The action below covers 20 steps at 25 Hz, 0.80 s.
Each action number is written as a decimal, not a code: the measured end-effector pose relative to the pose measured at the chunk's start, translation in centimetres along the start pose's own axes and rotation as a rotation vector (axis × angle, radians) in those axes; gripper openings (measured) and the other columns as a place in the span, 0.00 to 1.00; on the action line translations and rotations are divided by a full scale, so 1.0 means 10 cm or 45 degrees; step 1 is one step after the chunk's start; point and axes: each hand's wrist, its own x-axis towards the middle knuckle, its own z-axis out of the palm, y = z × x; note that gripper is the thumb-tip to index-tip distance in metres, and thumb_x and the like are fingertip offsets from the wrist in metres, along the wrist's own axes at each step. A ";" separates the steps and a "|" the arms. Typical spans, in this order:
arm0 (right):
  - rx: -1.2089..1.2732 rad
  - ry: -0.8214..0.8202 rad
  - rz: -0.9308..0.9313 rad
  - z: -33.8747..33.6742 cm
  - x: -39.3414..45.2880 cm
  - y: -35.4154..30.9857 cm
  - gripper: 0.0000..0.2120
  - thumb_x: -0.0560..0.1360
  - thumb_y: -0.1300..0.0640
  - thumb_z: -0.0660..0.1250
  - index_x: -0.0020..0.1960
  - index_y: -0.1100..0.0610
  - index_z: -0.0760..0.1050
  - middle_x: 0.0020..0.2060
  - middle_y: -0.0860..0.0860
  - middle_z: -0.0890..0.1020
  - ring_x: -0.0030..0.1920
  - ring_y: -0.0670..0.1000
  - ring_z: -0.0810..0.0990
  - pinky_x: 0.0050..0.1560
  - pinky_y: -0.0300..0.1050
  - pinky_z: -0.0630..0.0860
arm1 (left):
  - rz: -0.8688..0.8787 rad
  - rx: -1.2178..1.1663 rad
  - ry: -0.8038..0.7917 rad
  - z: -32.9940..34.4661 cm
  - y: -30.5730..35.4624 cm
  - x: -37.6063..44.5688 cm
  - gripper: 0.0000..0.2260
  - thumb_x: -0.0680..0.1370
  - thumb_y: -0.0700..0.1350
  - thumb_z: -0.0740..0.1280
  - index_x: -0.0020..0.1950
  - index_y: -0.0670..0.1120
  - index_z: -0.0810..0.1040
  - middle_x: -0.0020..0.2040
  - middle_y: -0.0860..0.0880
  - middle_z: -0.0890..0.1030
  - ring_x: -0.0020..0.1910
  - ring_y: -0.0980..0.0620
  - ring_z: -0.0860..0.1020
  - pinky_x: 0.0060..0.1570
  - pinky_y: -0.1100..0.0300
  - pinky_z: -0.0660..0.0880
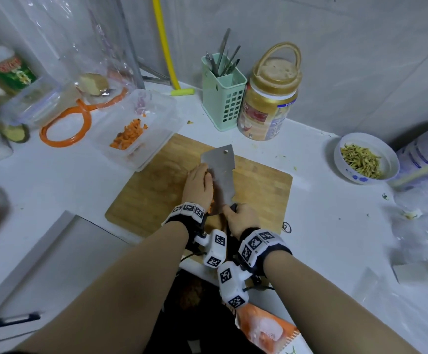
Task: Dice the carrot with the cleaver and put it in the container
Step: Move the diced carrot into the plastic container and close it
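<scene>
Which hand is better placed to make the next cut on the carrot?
Right. The right hand already grips the cleaver handle over the cutting board, while the left hand rests against the blade side, steadying the mostly hidden carrot.

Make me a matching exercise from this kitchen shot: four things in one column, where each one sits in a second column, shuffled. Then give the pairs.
Things:
1. cleaver
2. diced carrot
3. metal utensils
4. bowl of greenish shreds

Places:
A. in the green holder by the wall
B. on the counter, far right of the cutting board
C. in the clear container, left of the board
D. over the board, handle gripped by the right hand

Pairs: 1-D, 2-C, 3-A, 4-B
</scene>
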 end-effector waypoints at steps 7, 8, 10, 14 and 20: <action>0.180 -0.110 -0.046 0.10 0.04 -0.07 0.16 0.79 0.49 0.63 0.35 0.56 0.72 0.31 0.53 0.79 0.33 0.53 0.77 0.37 0.46 0.72 | -0.004 -0.094 0.069 -0.01 0.04 0.03 0.19 0.85 0.42 0.51 0.75 0.40 0.65 0.76 0.45 0.64 0.75 0.49 0.61 0.72 0.63 0.54; 0.232 -0.116 -0.034 0.09 0.05 -0.07 0.16 0.79 0.50 0.64 0.35 0.56 0.73 0.31 0.54 0.80 0.33 0.54 0.78 0.38 0.48 0.74 | -0.005 -0.096 0.072 -0.01 0.06 0.03 0.19 0.85 0.42 0.51 0.75 0.40 0.64 0.76 0.45 0.64 0.75 0.49 0.61 0.72 0.64 0.53; 0.321 -0.102 -0.029 0.07 0.05 -0.07 0.18 0.79 0.51 0.65 0.33 0.57 0.72 0.27 0.54 0.78 0.28 0.51 0.76 0.34 0.44 0.72 | 0.016 -0.089 0.075 -0.03 0.09 0.03 0.19 0.85 0.42 0.51 0.75 0.40 0.64 0.76 0.44 0.64 0.75 0.49 0.61 0.72 0.64 0.54; 0.508 -0.069 -0.059 0.02 0.07 -0.22 0.22 0.79 0.56 0.64 0.28 0.59 0.69 0.18 0.48 0.73 0.18 0.44 0.69 0.25 0.36 0.66 | 0.114 -0.064 0.098 -0.19 0.22 0.18 0.19 0.84 0.42 0.52 0.74 0.40 0.66 0.75 0.45 0.64 0.75 0.50 0.61 0.73 0.63 0.54; 0.492 -0.072 -0.223 -0.10 0.23 -0.84 0.22 0.80 0.53 0.64 0.28 0.59 0.70 0.21 0.52 0.75 0.19 0.45 0.70 0.27 0.36 0.67 | 0.239 -0.030 0.288 -0.72 0.37 0.58 0.18 0.84 0.40 0.53 0.72 0.37 0.68 0.74 0.41 0.67 0.74 0.45 0.63 0.73 0.60 0.54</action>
